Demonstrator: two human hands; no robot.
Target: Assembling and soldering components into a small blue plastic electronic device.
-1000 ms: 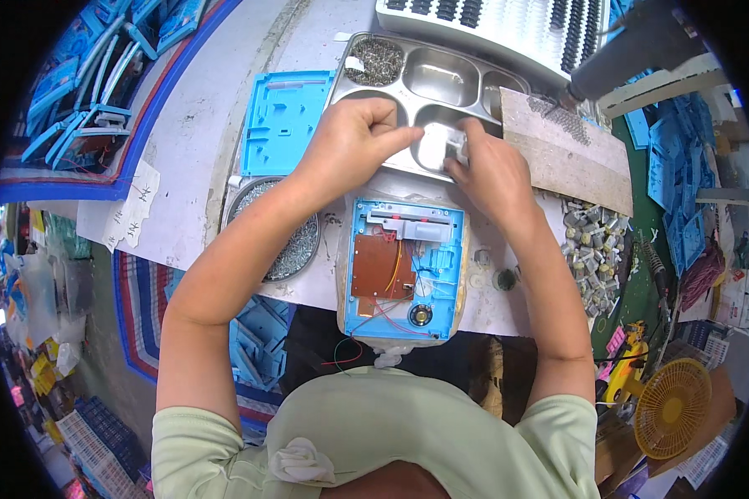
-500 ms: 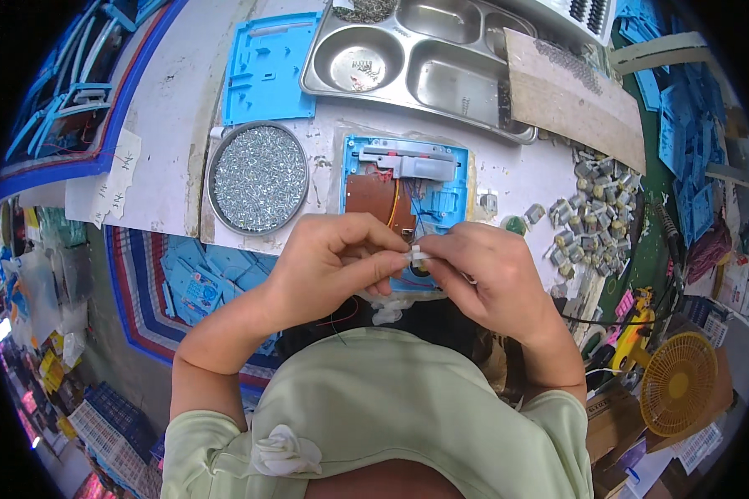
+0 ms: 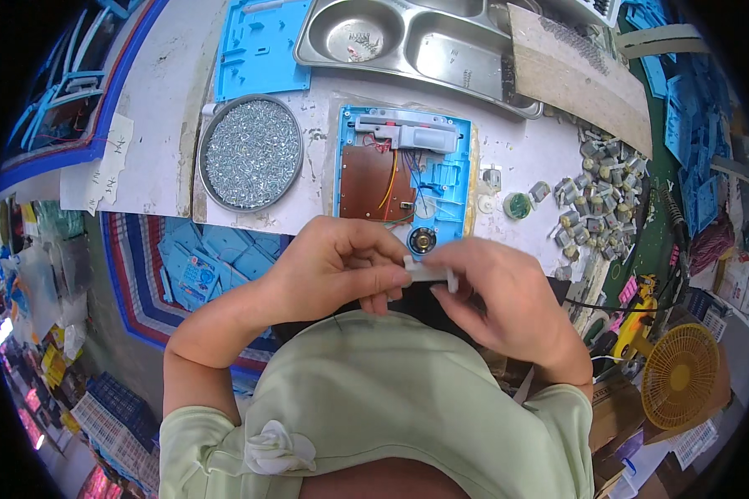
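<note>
My left hand [image 3: 341, 266] pinches a small white plastic part [image 3: 427, 273] between thumb and fingers. The part is elongated, with a raised edge at its right end. My right hand [image 3: 503, 287] is at that right end, its forefinger over the part and its thumb lower and apart; the fingers are blurred, so a grip cannot be made out. Just beyond the hands lies an open blue plastic housing [image 3: 455, 195], holding a brown circuit board [image 3: 364, 185], a grey-white compartment piece [image 3: 420, 135], thin coloured wires and a round dark speaker-like part [image 3: 422, 240].
A round pan of small screws [image 3: 254, 154] stands left of the housing, below a blue cover [image 3: 262, 54]. Behind are a steel compartment tray [image 3: 401, 50] and a board [image 3: 578, 75]. Small metal motors [image 3: 599, 200] are heaped at right, near a yellow fan [image 3: 680, 376].
The white part now shows more of its length between my hands. My right hand has shifted slightly right and down, its fingers loosening. The view has shifted, revealing the round dark part.
</note>
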